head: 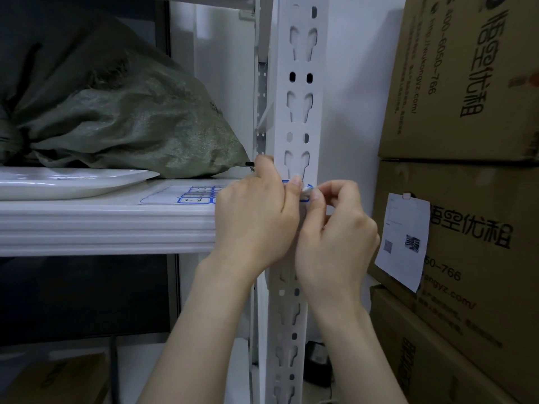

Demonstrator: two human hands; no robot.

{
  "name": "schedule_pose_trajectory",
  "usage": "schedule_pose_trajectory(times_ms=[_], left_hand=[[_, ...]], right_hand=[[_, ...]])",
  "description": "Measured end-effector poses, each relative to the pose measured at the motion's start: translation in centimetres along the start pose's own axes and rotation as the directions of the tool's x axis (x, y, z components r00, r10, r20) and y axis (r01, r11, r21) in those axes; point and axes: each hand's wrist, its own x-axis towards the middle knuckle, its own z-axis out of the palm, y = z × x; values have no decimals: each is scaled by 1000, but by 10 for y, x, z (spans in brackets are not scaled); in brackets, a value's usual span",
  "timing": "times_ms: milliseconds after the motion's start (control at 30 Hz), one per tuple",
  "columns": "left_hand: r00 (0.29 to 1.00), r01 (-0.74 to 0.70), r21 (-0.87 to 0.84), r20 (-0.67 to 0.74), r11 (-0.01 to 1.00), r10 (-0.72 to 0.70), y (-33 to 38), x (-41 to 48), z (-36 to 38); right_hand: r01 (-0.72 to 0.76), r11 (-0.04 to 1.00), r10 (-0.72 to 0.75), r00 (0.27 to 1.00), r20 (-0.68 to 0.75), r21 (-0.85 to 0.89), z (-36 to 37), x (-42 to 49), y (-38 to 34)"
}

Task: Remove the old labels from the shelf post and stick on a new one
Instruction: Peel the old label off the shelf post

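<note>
Right hand pinches a lifted corner of the blue-edged label on the shelf post, probably peeling it. Left hand curls alongside, one fingertip steadying the label; its grip is unclear. Beyond, a label sheet waits on the white shelf, with cardboard boxes stacked to the right.

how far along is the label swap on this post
Nothing looks finished: a blue-bordered label is on the shelf post. In hand: the right hand pinches its lifted, crumpled corner while the left hand presses a fingertip beside it. Left: peel it off, then stick on a new one, probably from the label sheet on the shelf.
</note>
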Motion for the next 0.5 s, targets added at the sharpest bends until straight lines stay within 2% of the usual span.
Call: schedule_pose_trajectory(times_ms=[100, 233, 500], left_hand=[[1000, 0, 7, -1, 1000, 0, 0, 1, 0], [1000, 1, -9, 8, 1000, 0, 0, 0, -1], [1000, 11, -27, -8, 1000, -11, 1, 0, -1]], right_hand=[[-20, 999, 21, 1000, -20, 48, 0, 0, 1], [-56, 979, 62, 998, -22, 197, -3, 3, 5], [-44, 980, 47, 999, -14, 192, 4, -3, 10]])
